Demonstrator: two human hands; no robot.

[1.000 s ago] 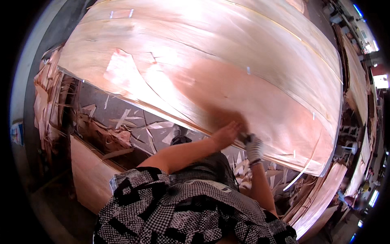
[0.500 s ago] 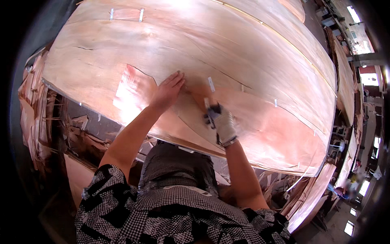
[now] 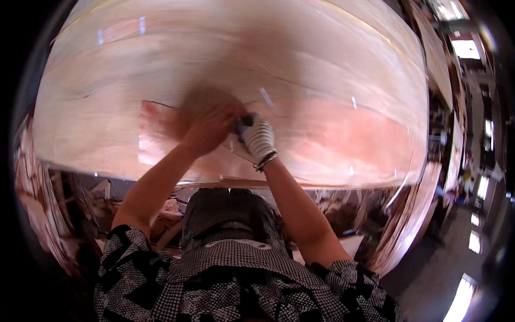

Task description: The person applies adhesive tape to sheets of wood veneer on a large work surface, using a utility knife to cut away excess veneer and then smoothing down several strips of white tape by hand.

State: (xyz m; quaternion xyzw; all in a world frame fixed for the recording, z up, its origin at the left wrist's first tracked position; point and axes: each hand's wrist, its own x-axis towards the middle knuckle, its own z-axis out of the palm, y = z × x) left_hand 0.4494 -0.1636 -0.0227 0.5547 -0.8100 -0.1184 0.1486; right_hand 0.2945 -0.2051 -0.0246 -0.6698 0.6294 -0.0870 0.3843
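Pale wood veneer point(image 3: 343, 59) spreads in front of us, a pink patch point(image 3: 151, 131) showing left of our hands. Where half a second ago they are apart, our bare left hand point(image 3: 214, 127) and gloved right hand point(image 3: 258, 137) now come together low over the sheet, so the work gathers at one spot. A white strip point(image 3: 266, 97) lies just beyond the glove. The right fingers look curled, but with this blur we cannot tell whether either grip is closed on anything.
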